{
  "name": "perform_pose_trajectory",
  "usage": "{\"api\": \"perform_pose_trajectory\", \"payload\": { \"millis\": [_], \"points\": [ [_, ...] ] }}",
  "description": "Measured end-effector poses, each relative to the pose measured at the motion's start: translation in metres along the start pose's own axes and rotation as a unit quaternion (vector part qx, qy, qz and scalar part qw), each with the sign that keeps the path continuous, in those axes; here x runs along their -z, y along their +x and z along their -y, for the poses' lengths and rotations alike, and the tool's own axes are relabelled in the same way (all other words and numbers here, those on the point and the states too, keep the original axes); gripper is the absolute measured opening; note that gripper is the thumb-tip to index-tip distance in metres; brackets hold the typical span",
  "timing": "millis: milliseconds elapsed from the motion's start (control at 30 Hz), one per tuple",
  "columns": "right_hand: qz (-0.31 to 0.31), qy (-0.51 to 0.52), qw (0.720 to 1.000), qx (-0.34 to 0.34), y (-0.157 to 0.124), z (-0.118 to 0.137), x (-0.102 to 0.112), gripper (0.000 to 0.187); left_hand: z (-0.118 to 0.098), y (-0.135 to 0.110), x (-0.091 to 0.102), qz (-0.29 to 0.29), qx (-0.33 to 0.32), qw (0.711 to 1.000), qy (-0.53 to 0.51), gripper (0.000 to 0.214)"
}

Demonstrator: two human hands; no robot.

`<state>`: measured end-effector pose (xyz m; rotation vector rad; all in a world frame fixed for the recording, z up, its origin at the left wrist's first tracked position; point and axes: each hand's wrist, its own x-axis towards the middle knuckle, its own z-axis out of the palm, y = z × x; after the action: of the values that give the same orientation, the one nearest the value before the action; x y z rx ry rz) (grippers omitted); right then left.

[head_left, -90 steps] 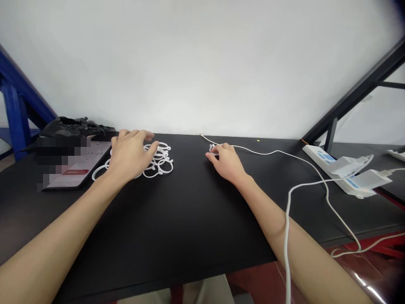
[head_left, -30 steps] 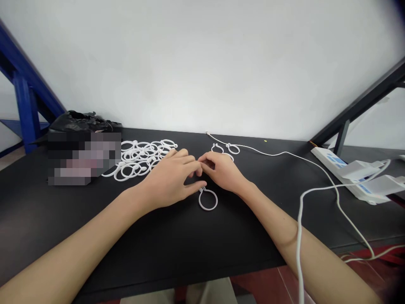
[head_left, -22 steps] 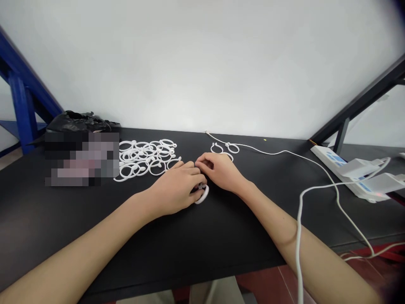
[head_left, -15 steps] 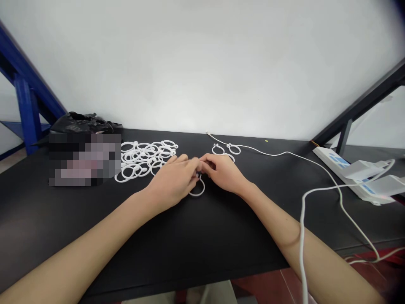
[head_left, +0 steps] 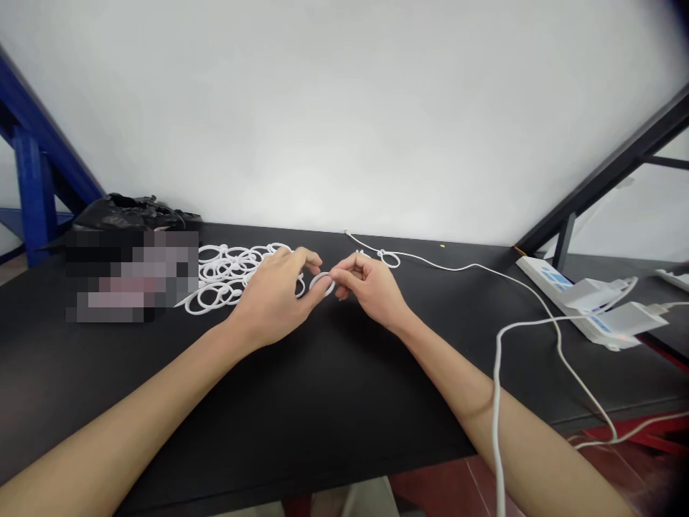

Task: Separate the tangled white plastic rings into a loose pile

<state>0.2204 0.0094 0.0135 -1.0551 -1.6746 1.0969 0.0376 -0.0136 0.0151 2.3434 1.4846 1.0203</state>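
A thin white ring (head_left: 319, 274) is pinched between the thumb and fingers of my right hand (head_left: 375, 291), just above the black table. Close beside it is my left hand (head_left: 272, 296), its fingers apart and its thumb overlapping the ring in view; whether the thumb presses on the ring is unclear. Several similar white rings (head_left: 223, 248) with small knobs lie in an overlapping heap left of my left hand, which partly covers them. Behind my right hand are more white rings (head_left: 397, 265), partly hidden by it.
The black table (head_left: 301, 409) meets a pale wall (head_left: 344, 122). A black plastic bag (head_left: 123, 212) sits at the back left beside a blurred patch. On the right lies a white power strip (head_left: 543, 271) with plugged-in adapters. A white cable (head_left: 499, 402) hangs across my right forearm.
My hands have drawn apart slightly. My left fingers have opened, and the ring that lay below my hands now shows raised between them, in my right fingers. The view has shifted slightly right.
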Motion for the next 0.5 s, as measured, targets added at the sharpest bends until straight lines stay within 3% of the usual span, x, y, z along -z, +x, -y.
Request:
{"api": "perform_pose_trajectory", "payload": {
  "millis": [100, 300, 433, 500],
  "points": [
    [-0.006, -0.019, 1.000, -0.008, -0.002, 0.003, 0.000, 0.023, 0.000, 0.000, -0.001, 0.028, -0.038, 0.999, 0.018, 0.033],
    [-0.005, -0.041, 0.999, 0.017, -0.007, 0.006, -0.004, 0.021, -0.001, 0.002, -0.001, 0.056, -0.045, 0.997, 0.029, 0.031],
    [-0.026, -0.061, 0.997, 0.033, -0.004, 0.002, -0.004, 0.022, 0.000, 0.006, 0.010, 0.038, -0.066, 0.994, 0.077, 0.029],
    [-0.069, -0.133, 0.987, 0.063, -0.001, -0.001, 0.003, 0.023, 0.011, 0.012, 0.020, 0.018, -0.039, 0.991, 0.124, 0.033]
  ]
}}
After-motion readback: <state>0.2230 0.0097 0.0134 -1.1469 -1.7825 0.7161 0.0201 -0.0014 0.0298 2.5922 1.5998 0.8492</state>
